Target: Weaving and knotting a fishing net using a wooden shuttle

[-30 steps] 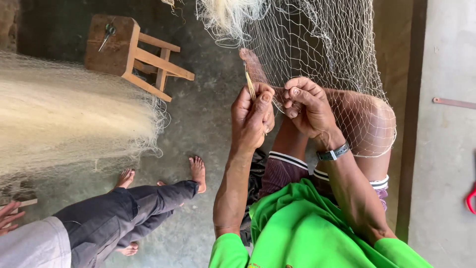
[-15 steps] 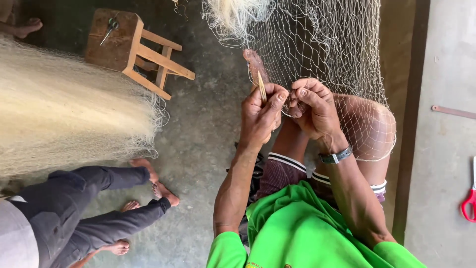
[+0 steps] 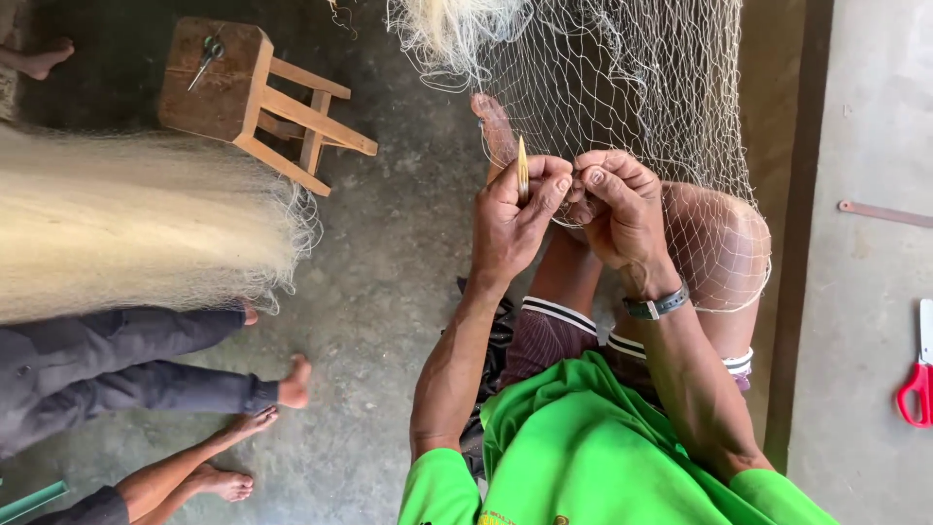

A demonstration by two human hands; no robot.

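Left hand [image 3: 515, 219]: closing around a pale netting needle [image 3: 523, 170], tip pointing up. Right hand [image 3: 617, 209]: pinching strands of fishing net [image 3: 632, 87], fingers curling shut. Net draping over bare knee [image 3: 719, 243], hanging just beyond both hands. Wooden stool [image 3: 233, 87] lying tipped nearby, scissors [image 3: 206, 58] resting on it.
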